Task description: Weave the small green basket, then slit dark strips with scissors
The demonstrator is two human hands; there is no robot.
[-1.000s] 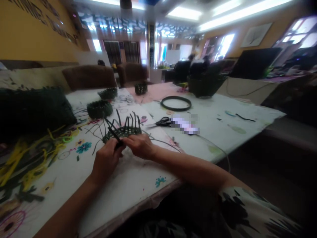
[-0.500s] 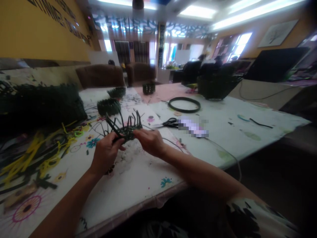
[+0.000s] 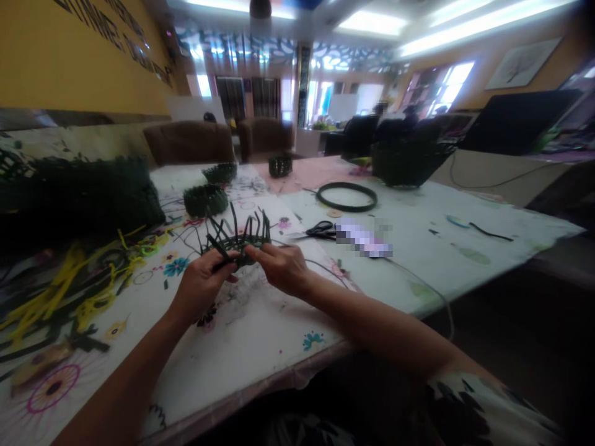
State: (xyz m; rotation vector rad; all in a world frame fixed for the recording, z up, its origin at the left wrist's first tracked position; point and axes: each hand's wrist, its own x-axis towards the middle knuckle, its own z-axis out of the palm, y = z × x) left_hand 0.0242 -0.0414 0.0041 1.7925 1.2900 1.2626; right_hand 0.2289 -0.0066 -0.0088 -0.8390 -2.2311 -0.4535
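Head view, just left of the frame's centre: a small, partly woven basket of dark green strips (image 3: 253,240), its loose ends pointing upward. The left hand (image 3: 201,280) keeps its grip pinched on the near left edge; the right hand (image 3: 284,267) pinches the near side. Black-handled metal scissors (image 3: 321,230) lie to the right on the white, flower-printed tabletop (image 3: 260,347), below a round dark green hoop (image 3: 348,208).

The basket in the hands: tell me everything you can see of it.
The basket is small, dark green and openly woven from narrow strips that look like plastic. Loose ends stand up along its rim, some leaning, and thinner ones curve out at its left. The left hand grips its left near side; the right hand touches its near side. Fingers hide part of it.
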